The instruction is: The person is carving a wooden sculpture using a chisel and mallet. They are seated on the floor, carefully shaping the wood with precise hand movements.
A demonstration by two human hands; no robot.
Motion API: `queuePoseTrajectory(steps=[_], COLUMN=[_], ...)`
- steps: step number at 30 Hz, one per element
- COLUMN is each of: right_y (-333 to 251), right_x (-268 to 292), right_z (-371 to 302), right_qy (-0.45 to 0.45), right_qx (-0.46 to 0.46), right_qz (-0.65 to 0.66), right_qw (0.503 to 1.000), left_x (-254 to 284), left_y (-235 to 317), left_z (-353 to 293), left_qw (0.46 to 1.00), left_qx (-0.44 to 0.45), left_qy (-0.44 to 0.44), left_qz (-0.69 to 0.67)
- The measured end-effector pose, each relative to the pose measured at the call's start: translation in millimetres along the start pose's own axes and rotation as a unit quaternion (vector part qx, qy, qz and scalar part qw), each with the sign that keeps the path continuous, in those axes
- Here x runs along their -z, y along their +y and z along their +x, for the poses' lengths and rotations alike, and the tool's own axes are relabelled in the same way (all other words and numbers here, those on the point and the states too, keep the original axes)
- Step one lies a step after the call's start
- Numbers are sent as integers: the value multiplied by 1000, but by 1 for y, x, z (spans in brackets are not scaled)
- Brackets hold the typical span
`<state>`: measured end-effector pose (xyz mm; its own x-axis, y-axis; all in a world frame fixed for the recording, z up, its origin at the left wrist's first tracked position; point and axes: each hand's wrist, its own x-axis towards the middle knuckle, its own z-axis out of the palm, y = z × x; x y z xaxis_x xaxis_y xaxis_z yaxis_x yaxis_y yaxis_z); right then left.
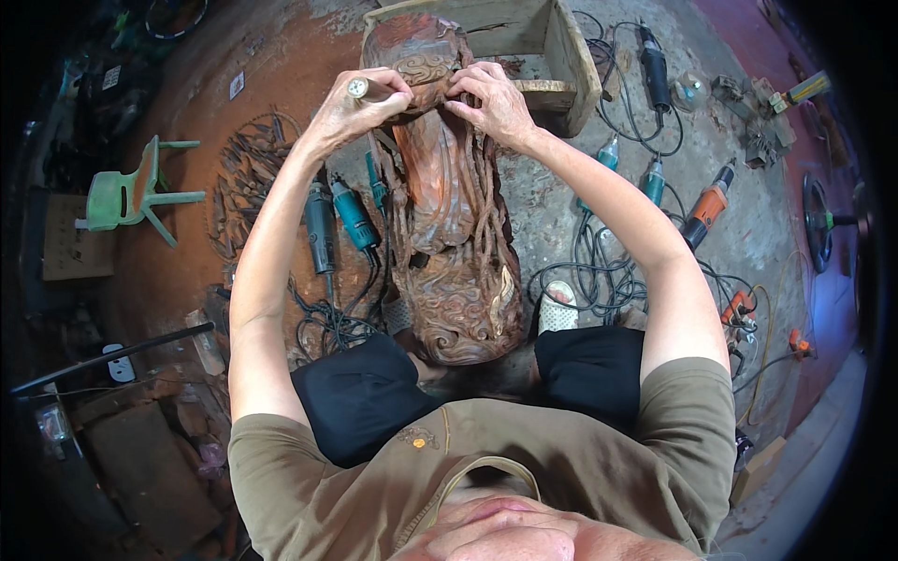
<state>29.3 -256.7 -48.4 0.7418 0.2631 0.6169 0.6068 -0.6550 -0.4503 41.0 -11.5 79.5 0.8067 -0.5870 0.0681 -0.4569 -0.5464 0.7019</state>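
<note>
A long reddish-brown wood carving with swirling relief and rope-like strands lies lengthwise between my knees, its far end near a wooden box. At that far end, my left hand is closed around a carving chisel. The pale round butt of its handle points up; the blade is hidden by my fingers and the wood. Just across from it, my right hand rests on the carving's right edge with bent fingers and thumb drawn together. Whatever its fingertips pinch cannot be made out.
Left of the carving are a heap of slender tools, corded teal grinders and a green chair. To the right lie an orange power tool, a black one and tangled cords. The wooden box stands beyond.
</note>
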Motion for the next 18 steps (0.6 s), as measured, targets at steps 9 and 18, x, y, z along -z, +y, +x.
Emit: queuePoseTrajectory(steps=[9,18], right_y=[-2,2], right_x=[0,1], right_z=[7,2], right_qy=[-19,-25], right_qx=[-17,-27], right_qz=[14,11], right_qw=[1000,999], left_x=[-17,5], left_y=[-16,6], left_z=[25,7], left_qw=[991,997], left_qx=[-127,-13], left_qy=[15,-59], left_qz=[-40,37])
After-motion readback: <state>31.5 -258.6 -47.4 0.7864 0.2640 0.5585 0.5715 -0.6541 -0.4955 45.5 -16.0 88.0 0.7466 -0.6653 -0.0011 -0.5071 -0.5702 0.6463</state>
